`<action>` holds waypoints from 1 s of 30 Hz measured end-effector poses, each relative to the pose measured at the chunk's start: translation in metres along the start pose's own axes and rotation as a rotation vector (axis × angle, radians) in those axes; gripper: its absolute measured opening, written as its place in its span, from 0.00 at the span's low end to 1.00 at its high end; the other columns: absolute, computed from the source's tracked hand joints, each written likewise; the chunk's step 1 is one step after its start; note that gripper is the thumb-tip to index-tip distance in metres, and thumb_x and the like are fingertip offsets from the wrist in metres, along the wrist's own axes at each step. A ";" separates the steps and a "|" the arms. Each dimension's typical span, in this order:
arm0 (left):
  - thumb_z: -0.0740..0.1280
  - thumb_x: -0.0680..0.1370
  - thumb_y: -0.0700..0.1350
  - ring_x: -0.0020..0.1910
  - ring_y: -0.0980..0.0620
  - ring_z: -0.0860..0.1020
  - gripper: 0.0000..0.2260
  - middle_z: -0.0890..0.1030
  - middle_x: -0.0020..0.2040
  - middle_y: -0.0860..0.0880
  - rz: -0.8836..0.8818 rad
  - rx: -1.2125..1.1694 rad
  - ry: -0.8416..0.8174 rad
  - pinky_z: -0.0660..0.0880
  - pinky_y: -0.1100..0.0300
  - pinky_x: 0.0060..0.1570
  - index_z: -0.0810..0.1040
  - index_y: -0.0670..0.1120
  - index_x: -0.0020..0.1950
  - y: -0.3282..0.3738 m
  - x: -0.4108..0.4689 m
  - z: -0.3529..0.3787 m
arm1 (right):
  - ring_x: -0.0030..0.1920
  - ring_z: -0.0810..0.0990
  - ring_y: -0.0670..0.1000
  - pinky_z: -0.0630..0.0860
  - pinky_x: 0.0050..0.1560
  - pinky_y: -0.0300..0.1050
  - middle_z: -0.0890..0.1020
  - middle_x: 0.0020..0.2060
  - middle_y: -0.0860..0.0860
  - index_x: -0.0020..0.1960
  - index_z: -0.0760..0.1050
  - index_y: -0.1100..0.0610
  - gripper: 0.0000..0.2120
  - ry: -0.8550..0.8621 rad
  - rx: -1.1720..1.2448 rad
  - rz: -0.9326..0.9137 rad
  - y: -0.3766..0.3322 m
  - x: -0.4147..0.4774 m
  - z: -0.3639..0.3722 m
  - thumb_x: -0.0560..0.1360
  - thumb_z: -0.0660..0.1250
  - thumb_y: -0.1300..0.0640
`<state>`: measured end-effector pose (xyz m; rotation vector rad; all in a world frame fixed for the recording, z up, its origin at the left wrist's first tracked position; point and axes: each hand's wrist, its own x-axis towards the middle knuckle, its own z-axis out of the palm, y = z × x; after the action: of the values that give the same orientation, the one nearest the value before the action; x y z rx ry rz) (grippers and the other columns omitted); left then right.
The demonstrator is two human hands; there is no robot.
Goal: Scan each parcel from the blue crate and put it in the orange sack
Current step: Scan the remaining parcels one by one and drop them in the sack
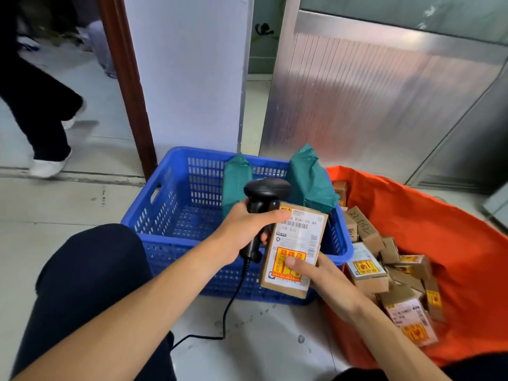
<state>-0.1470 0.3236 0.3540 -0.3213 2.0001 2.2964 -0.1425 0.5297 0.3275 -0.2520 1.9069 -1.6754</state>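
Note:
My left hand grips the handle of a black corded barcode scanner, whose head sits just above a brown cardboard parcel. My right hand holds that parcel at its lower end, thumb on the red and yellow sticker, white label facing up. Both hover over the near right corner of the blue crate. Two green bagged parcels lean against the crate's far wall. The orange sack lies open to the right with several brown parcels inside.
The scanner's black cable trails down across the pale floor between my knees. A white pillar stands behind the crate, a metal door panel behind the sack. Another person's legs cross the floor at far left.

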 end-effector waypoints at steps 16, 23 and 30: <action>0.75 0.78 0.44 0.33 0.49 0.76 0.09 0.81 0.35 0.44 0.013 0.117 -0.078 0.75 0.60 0.38 0.82 0.41 0.41 -0.008 -0.008 0.003 | 0.54 0.86 0.48 0.83 0.56 0.54 0.86 0.56 0.48 0.65 0.74 0.54 0.25 0.641 -0.024 -0.183 0.024 0.032 -0.073 0.72 0.79 0.54; 0.78 0.75 0.44 0.29 0.49 0.74 0.09 0.81 0.34 0.44 -0.015 0.153 -0.032 0.74 0.60 0.34 0.83 0.44 0.38 -0.002 -0.012 0.002 | 0.54 0.86 0.47 0.84 0.56 0.53 0.85 0.57 0.46 0.66 0.73 0.52 0.27 0.660 -0.072 -0.186 0.022 0.032 -0.072 0.71 0.79 0.49; 0.78 0.75 0.45 0.29 0.49 0.74 0.10 0.81 0.34 0.44 -0.038 0.182 -0.014 0.74 0.59 0.34 0.82 0.44 0.36 0.001 -0.012 0.002 | 0.54 0.86 0.46 0.84 0.54 0.49 0.85 0.58 0.46 0.66 0.73 0.51 0.27 0.661 -0.088 -0.197 0.023 0.030 -0.071 0.72 0.78 0.48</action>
<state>-0.1356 0.3260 0.3573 -0.3247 2.1559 2.0690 -0.2000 0.5790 0.2992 0.1047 2.5008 -1.9728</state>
